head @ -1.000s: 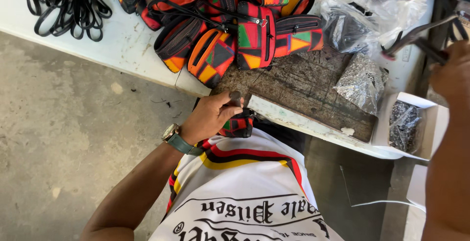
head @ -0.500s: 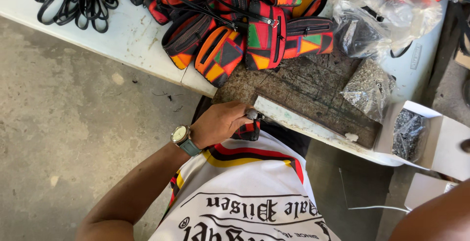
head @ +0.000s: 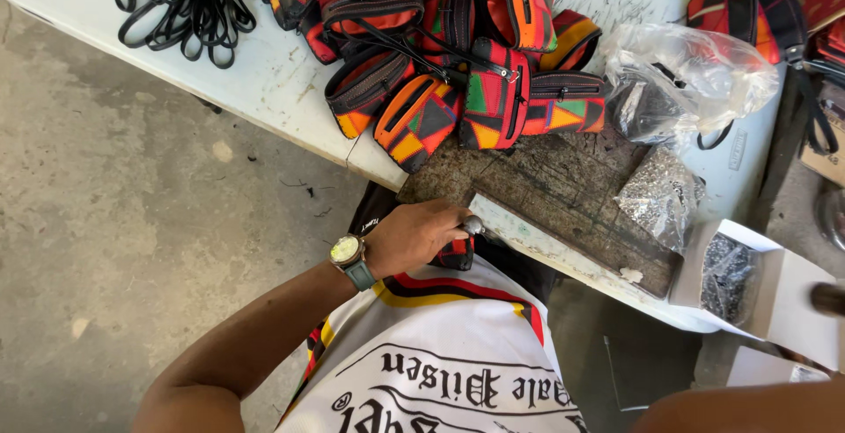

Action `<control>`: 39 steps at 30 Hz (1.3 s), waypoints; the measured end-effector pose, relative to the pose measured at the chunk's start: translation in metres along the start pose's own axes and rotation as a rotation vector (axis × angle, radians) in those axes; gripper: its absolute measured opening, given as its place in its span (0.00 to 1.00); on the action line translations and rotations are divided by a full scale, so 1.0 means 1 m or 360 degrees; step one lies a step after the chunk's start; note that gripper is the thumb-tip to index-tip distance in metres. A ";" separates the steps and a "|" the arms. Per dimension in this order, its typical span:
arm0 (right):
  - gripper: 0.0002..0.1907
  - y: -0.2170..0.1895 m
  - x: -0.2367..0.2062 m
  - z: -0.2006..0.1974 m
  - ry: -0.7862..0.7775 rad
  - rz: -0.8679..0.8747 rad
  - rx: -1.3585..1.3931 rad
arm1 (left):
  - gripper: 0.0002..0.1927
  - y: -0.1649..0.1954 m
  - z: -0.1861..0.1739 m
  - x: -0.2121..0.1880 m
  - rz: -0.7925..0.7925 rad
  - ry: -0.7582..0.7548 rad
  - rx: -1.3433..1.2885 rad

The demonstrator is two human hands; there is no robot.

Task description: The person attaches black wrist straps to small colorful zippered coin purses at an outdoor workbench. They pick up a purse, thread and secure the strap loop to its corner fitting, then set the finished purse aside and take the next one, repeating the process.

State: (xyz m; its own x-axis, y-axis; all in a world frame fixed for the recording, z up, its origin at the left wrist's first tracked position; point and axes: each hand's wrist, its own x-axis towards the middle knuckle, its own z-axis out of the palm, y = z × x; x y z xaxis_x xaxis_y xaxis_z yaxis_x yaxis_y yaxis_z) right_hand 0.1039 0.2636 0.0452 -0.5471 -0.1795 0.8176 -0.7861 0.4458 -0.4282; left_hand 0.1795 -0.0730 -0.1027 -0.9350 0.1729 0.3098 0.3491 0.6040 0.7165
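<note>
The left hand [head: 412, 238] has drawn in from beneath the pile of patchwork pouches [head: 458, 55] to the near edge of the dark work board [head: 563, 195], so the piece is now positioned against it. Its fingers are closed around a small red-and-black strap piece [head: 458, 255] with a metal fitting [head: 473, 224]. The right hand's fingers are out of sight; only a forearm [head: 748, 408] shows below the board, beside the white surface [head: 282, 90]
</note>
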 end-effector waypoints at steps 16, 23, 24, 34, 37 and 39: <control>0.16 0.023 -0.025 0.070 -0.1025 0.0180 -0.0875 | 0.11 -0.002 -0.007 0.006 -0.0178 0.0209 -0.0148; 0.21 0.053 -0.043 0.089 -0.0930 -0.0019 -0.0987 | 0.13 0.000 0.003 0.042 -0.0157 0.0235 0.0215; 0.21 0.051 -0.044 0.089 -0.0923 0.0009 -0.0953 | 0.14 -0.001 0.005 0.046 -0.0140 0.0195 0.0250; 0.21 -0.002 -0.071 0.131 -0.1139 -0.0073 -0.0301 | 0.09 -0.009 0.001 0.053 -0.0282 0.0175 -0.0028; 0.18 -0.004 -0.077 0.142 -0.1121 -0.0163 -0.0412 | 0.12 -0.002 -0.005 0.036 -0.0224 0.0244 -0.0069; 0.16 -0.003 -0.080 0.145 -0.1081 -0.0181 -0.0448 | 0.17 0.005 -0.007 0.020 -0.0140 0.0248 0.0221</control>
State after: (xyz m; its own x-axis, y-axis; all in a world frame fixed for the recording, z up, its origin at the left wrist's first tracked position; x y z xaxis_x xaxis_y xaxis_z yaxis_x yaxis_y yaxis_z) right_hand 0.1080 0.1493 -0.0747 -0.5961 -0.6997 0.3938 -0.7948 0.5839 -0.1656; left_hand 0.1630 -0.0721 -0.0884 -0.9365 -0.0008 0.3506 0.2447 0.7146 0.6553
